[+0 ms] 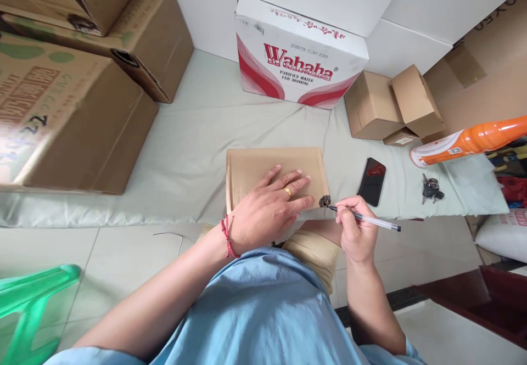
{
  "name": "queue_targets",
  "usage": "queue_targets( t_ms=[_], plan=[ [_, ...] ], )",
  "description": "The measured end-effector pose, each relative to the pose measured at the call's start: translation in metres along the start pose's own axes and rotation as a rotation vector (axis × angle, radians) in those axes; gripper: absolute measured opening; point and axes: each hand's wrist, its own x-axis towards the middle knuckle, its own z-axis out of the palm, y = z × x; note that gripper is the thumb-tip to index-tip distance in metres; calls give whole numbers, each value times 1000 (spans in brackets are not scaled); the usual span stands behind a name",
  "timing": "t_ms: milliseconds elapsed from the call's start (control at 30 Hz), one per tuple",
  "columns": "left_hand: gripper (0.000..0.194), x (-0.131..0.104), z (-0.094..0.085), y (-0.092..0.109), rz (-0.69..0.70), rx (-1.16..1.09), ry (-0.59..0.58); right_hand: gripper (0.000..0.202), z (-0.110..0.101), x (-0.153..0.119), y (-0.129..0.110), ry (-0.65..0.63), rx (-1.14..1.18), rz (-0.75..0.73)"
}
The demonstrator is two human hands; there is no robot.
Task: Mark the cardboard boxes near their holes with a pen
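A flat brown cardboard box (pixel 263 162) lies near the front edge of the cloth-covered table. My left hand (pixel 274 206) rests flat on top of it with the fingers spread; a ring and a red bracelet show on that side. To the right, my right hand (pixel 358 228) pinches a clear pen (pixel 379 222) with a black end. The pen's tip touches or nearly touches a dark, scribbled-looking patch (pixel 325 201) at the box's lower right corner.
Large cartons (pixel 94 118) stand at the left, a white Wahaha box (pixel 300 57) at the back. Small brown boxes (pixel 374 104), a phone (pixel 372 181), keys (pixel 431 188) and an orange bottle (pixel 473 139) are on the right. A green stool (pixel 28 310) stands at lower left.
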Motion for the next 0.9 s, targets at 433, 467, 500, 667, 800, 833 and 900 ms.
queue_targets(
  t_ms=[433,467,500,667,800,833,900],
  plan=[
    [41,0,0,1,-6,1,-4,10,-7,4,2,66,6,32],
    [41,0,0,1,-7,2,-4,9,-8,5,2,77,10,34],
    [41,-1,0,1,-7,1,-3,9,-8,5,3,82,10,35],
    [41,-1,0,1,-6,0,-5,11,-6,5,2,71,-33,25],
    [41,0,0,0,-5,-1,4,11,-6,6,2,50,-45,12],
    [41,0,0,0,-7,-1,4,10,-7,5,2,48,-47,11],
    [41,0,-1,0,-7,-2,0,10,-11,4,4,77,-35,-2]
  ],
)
